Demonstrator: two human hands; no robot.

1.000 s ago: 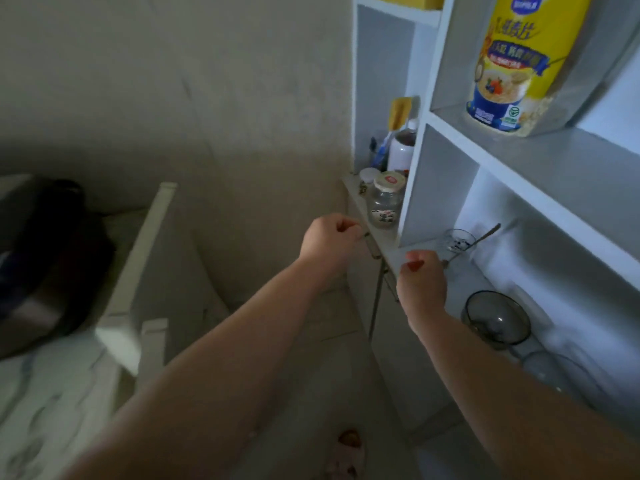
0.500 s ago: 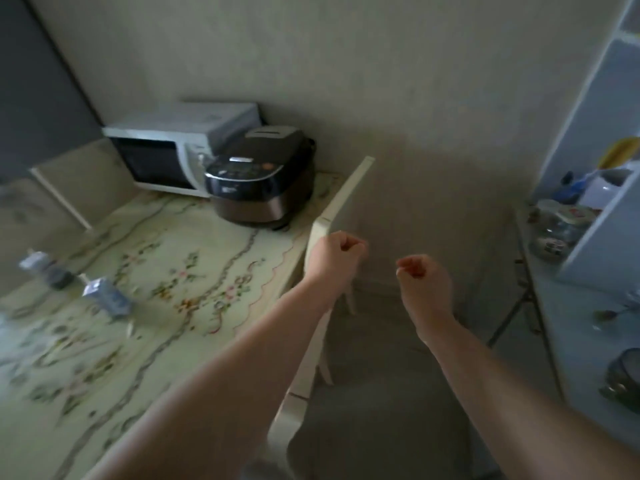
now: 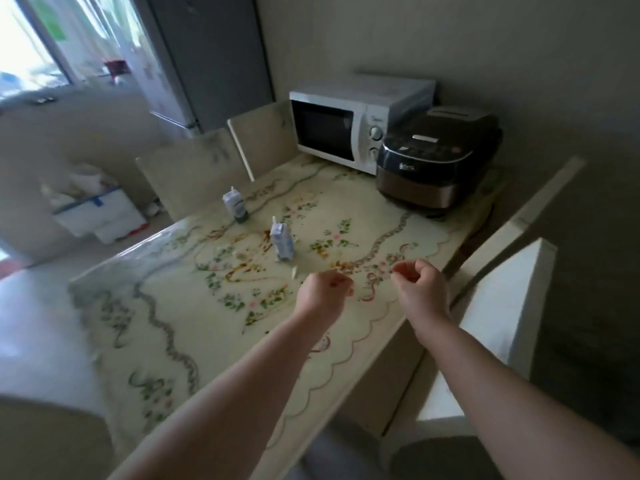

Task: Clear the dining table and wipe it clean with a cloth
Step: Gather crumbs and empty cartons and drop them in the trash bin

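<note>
Two small cartons stand upright mid-tabletop, near each other but apart: far carton (image 3: pixel 235 204), near carton (image 3: pixel 283 242). One microwave (image 3: pixel 346 129) and one rice cooker (image 3: pixel 433 164) sit at the wall end. The floral tabletop (image 3: pixel 194 327) has brown smears (image 3: pixel 242 271) around the cartons. Your left hand (image 3: pixel 323 294) and right hand (image 3: pixel 420 289) are above it, fingers curled in, gripping nothing.

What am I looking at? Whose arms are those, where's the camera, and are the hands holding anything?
No robot here, just a person. The camera sits on their head, looking down, so you see their own arms. The left hand and right hand are curled above the table, and nothing shows in them. On it stand a farther carton and a nearer carton, with brown smears around. At the far end sit a microwave and a rice cooker.
</note>
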